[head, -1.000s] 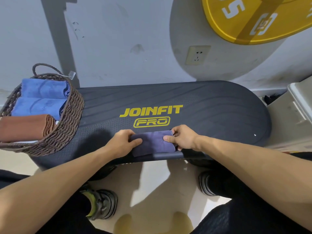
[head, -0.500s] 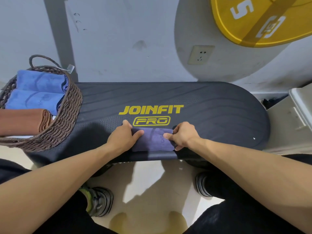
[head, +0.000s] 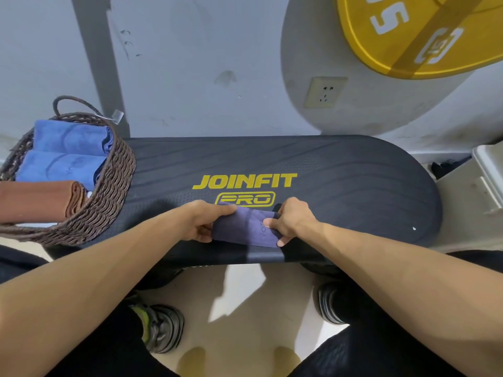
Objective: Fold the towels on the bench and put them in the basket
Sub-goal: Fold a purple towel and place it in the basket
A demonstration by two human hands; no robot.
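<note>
From the head camera, a long black tabletop (head: 340,172) with rounded ends runs across the middle of the view. Its matte, rubbery skin is embossed with curving ridges and a fine dotted patch, and it carries yellow "JOINFIT PRO" lettering.

Near its front edge lies a small, dark purple towel (head: 245,227), a soft, nappy cloth folded into a compact rectangle and overlapping the bottom of the lettering. The left hand (head: 202,223) holds the towel's left end, with the thumb laid along the top edge and the fingers curled underneath. The right hand (head: 292,220) pinches the right end, with the thumb on top of the cloth and the fingertips tucked below. So each grip is closed on the towel, one at either end. The far side of the towel looks slightly raised off the tabletop, though this is hard to tell for certain.

At the left end of the tabletop sits a round basket (head: 114,186) of dark brown woven rope with a looped handle. Inside it, side by side, lie two blue towels (head: 70,151) and one brown towel (head: 38,201), all plush and folded thick.

Behind, on the pale, scuffed wall, is a cream socket (head: 325,91). A glossy yellow weight plate (head: 424,34) with white numerals fills the upper right corner.
</note>
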